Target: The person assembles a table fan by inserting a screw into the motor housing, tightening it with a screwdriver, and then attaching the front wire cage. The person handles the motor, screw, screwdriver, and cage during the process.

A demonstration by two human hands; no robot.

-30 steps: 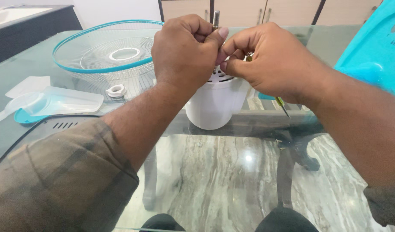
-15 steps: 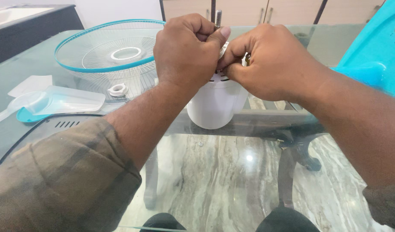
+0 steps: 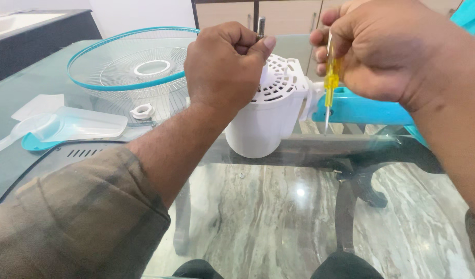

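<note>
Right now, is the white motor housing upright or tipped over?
Upright. The white motor housing stands on its base on the glass table, vented top up, with the left hand gripping the metal shaft at its top.

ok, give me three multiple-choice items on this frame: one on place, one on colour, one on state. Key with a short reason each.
1. Where does the wire fan guard lie?
A. On the glass table, left of the white motor housing
B. On the floor
C. On top of the housing

2. What colour is the screwdriver handle?
A. Red
B. Yellow
C. Black

3. What is the left hand doing?
A. Resting flat on the table
B. Holding the guard
C. Closed around the metal shaft

Key: 1 A, the guard rests on the glass beside the housing. 2 B, the handle in the right hand is clear yellow. 3 C, the fingers wrap the shaft, whose tip pokes out above.
</note>
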